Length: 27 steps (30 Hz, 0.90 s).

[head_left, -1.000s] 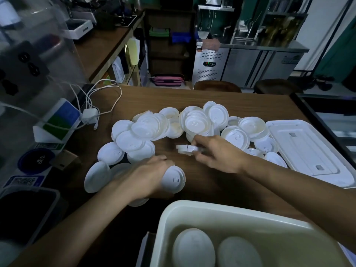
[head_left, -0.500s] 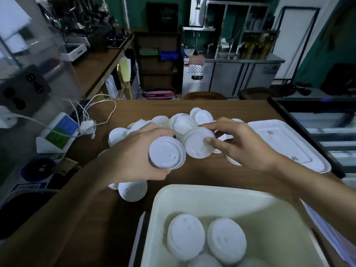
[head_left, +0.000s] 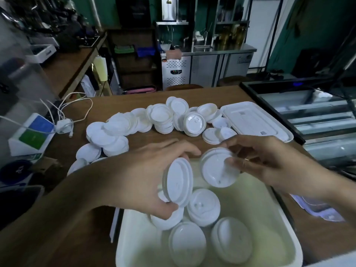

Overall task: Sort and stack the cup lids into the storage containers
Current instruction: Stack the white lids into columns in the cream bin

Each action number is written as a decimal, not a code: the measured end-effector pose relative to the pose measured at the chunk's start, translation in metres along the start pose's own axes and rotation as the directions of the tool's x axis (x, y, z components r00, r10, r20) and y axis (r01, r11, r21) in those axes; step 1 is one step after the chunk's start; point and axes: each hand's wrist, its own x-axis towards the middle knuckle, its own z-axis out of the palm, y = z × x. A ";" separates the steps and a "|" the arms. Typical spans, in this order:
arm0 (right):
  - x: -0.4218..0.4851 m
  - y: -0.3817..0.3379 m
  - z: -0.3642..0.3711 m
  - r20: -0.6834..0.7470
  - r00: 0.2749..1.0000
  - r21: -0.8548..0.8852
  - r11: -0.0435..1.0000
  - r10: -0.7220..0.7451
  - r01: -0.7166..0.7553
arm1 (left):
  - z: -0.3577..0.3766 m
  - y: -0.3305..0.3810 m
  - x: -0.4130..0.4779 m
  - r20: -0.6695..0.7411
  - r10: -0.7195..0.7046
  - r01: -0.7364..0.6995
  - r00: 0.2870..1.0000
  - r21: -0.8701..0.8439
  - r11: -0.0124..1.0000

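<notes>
over the near end of the wooden table (head_left: 119, 105), above the open storage container (head_left: 269, 218), i hold one lid in each hand. my left hand (head_left: 146, 176) grips a white cup lid (head_left: 179, 182) on edge, thumb under its low rim and fingers curled over the top, so it stands almost upright and faces right; whether it is one lid or a few nested together i cannot tell. my right hand (head_left: 269, 162) pinches a second lid (head_left: 217, 170) by its far rim between thumb and fingertips, tilted so its face turns toward me and toward the other lid. the two are just beside each other over the far part of the container, and i cannot tell whether their rims touch. i judge i hold them like this to line up the rims and nest one into the other, since a nested pair sits straighter on a pile than two loose ones. below, inside the container, short stacks (head_left: 203, 207) lean against one another, so whatever i set down needs a level top to land on or it may slide off. the unsorted heap (head_left: 161, 120) lies across the middle of the table, far of my hands but within reach. the container's flat cover (head_left: 254, 120) rests at the far right, out of the way of the open box.
</notes>
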 end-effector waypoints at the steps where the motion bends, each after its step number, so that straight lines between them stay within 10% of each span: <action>1: -0.006 -0.001 -0.001 0.025 1.000 -0.029 1.000 0.009 -0.008 | 0.003 0.004 0.001 0.039 -0.008 0.007 0.999 0.005 1.000; 10: -0.023 0.004 0.020 0.418 0.869 -0.513 0.859 0.264 -0.014 | 0.053 0.025 0.008 0.460 -0.118 0.041 0.880 0.174 0.984; 27: -0.021 0.010 0.053 0.462 0.816 -0.723 0.681 0.349 0.118 | 0.095 0.022 0.023 0.518 -0.158 -0.008 0.841 0.304 0.953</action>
